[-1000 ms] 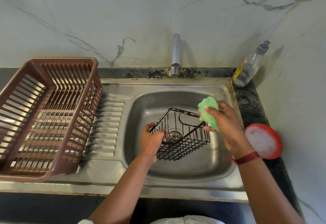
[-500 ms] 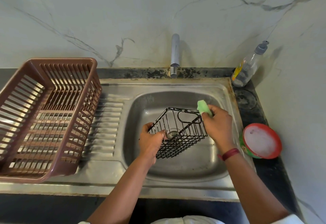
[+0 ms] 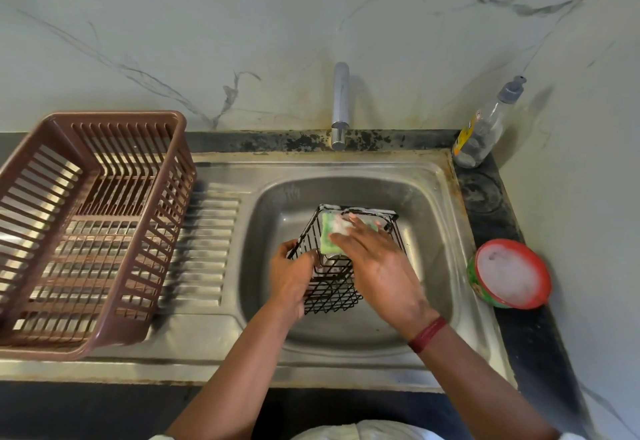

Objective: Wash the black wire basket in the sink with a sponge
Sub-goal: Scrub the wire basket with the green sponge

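Scrubbing the black wire basket (image 3: 332, 296), you press the sponge (image 3: 326, 240) with a flat right hand (image 3: 379, 268), left hand (image 3: 291, 282) gripping its edge; next probably calls for turning it.

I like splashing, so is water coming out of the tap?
Off. No stream falls from the tap into the sink; only foam shows on the sponge.

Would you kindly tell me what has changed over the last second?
The right hand carried the green sponge from the right rim of the black wire basket down inside it, pressing it flat there. The left hand still grips the basket's left side; the brown rack, soap tub and bottle have not moved.
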`<state>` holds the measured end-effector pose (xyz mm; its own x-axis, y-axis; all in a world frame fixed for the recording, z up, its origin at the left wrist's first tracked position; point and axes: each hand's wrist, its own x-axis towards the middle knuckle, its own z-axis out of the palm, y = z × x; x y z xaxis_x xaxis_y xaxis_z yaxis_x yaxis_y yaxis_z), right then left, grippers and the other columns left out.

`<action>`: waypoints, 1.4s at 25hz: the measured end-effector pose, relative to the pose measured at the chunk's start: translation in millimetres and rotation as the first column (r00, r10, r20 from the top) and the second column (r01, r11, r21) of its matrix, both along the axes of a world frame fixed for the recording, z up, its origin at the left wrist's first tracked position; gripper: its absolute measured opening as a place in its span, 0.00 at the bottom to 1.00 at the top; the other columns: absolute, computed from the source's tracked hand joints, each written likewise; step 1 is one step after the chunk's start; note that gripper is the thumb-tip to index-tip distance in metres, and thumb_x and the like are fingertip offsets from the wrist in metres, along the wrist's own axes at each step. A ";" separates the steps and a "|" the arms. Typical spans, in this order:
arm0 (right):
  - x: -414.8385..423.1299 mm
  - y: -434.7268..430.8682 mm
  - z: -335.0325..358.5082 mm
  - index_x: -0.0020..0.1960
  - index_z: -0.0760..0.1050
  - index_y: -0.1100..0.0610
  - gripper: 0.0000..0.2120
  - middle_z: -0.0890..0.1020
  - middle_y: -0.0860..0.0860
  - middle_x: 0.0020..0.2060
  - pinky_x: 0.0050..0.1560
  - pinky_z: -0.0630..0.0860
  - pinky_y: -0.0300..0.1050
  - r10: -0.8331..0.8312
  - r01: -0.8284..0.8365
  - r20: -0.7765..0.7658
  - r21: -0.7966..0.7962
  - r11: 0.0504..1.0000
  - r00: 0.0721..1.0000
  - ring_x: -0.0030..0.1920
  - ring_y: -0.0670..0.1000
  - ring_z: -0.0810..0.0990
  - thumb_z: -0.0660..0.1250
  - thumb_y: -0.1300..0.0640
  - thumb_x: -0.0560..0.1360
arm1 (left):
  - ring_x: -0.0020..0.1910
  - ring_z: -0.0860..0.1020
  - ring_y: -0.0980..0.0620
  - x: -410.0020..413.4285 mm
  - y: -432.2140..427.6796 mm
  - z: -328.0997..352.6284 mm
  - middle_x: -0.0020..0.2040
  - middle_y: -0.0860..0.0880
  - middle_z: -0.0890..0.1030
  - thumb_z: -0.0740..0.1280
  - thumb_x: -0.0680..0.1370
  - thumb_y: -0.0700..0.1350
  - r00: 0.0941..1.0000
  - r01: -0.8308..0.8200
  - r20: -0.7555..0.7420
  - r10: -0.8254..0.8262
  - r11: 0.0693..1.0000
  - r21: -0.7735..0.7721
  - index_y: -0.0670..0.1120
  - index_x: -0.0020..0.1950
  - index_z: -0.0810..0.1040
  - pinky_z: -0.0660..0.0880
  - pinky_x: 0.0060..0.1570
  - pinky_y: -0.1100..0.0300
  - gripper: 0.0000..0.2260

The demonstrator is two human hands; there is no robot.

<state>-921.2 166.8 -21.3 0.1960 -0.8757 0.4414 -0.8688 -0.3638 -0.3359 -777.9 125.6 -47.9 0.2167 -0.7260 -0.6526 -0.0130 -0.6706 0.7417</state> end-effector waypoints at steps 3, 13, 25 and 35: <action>-19.3 6.0 -9.8 0.58 0.81 0.58 0.25 0.83 0.57 0.58 0.64 0.74 0.60 0.020 -0.026 -0.087 -0.074 0.997 0.996 0.62 0.58 0.80 0.60 0.75 0.66 | 0.54 0.79 0.45 3.4 -2.3 -0.8 0.54 0.46 0.82 0.72 0.66 0.37 0.999 0.002 -0.033 -0.002 1.000 0.006 0.52 0.64 0.76 0.78 0.59 0.43 0.27; -79.8 7.4 -32.5 0.54 0.82 0.54 0.17 0.85 0.52 0.50 0.49 0.80 0.48 -0.469 0.310 0.441 0.386 0.869 0.765 0.47 0.52 0.83 0.66 0.71 0.73 | 0.41 0.76 0.46 21.2 -9.4 -9.9 0.40 0.48 0.83 0.72 0.68 0.38 0.974 -0.076 -0.209 0.087 0.995 0.060 0.52 0.60 0.81 0.73 0.43 0.51 0.21; -82.8 -9.7 -5.4 0.66 0.73 0.61 0.21 0.83 0.63 0.55 0.43 0.79 0.48 -0.735 -0.504 0.630 0.563 0.655 -0.252 0.50 0.59 0.83 0.61 0.55 0.76 | 0.35 0.80 0.50 40.1 -10.3 -10.9 0.38 0.49 0.82 0.73 0.74 0.39 0.882 0.066 -0.470 -0.030 0.996 0.060 0.52 0.54 0.78 0.78 0.47 0.48 0.13; -73.9 -10.0 14.4 0.63 0.75 0.63 0.22 0.84 0.61 0.54 0.40 0.82 0.49 -0.686 -0.483 0.690 0.530 0.697 -0.232 0.50 0.61 0.84 0.64 0.58 0.71 | 0.53 0.81 0.45 69.3 -20.1 -16.9 0.58 0.41 0.83 0.65 0.79 0.29 0.875 -0.010 -0.480 0.056 0.995 0.098 0.46 0.71 0.76 0.77 0.59 0.41 0.23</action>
<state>-995.1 156.8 -6.9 0.0050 -0.8373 -0.5468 0.6606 0.4133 -0.6268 -708.6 105.5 -64.8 -0.1184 -0.6576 -0.7440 0.3539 -0.7280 0.5872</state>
